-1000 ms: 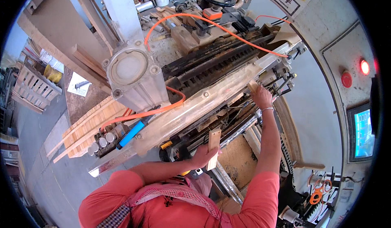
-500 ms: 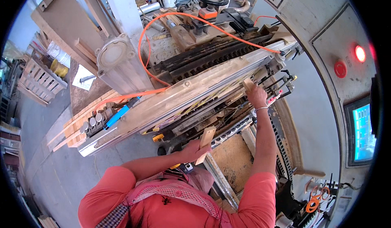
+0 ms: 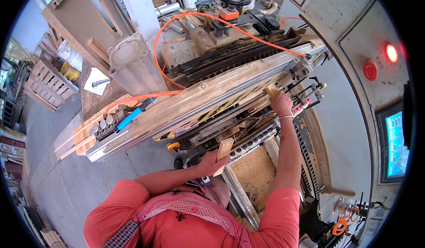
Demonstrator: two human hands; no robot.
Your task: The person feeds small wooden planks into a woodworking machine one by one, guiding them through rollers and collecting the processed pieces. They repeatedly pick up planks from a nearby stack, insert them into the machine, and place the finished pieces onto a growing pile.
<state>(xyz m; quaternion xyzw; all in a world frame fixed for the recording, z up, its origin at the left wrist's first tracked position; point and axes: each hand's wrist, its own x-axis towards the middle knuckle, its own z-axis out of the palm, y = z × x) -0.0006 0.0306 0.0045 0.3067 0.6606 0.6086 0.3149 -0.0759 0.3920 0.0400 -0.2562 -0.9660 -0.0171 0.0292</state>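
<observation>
The left hand (image 3: 208, 164) pinched a pale wooden strip (image 3: 225, 149) in its grip; the right hand (image 3: 281, 104), its grip partly hidden, seemed to clasp a wooden block (image 3: 270, 90).

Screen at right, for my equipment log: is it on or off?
On: the screen glows bright blue, with lighter patches showing.

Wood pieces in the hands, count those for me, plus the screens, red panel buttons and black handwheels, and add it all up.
Wood pieces: 2, one in the left hand, one in the right hand
Screen: 1
Red button: 1
Black handwheel: 1
Total: 5
</observation>
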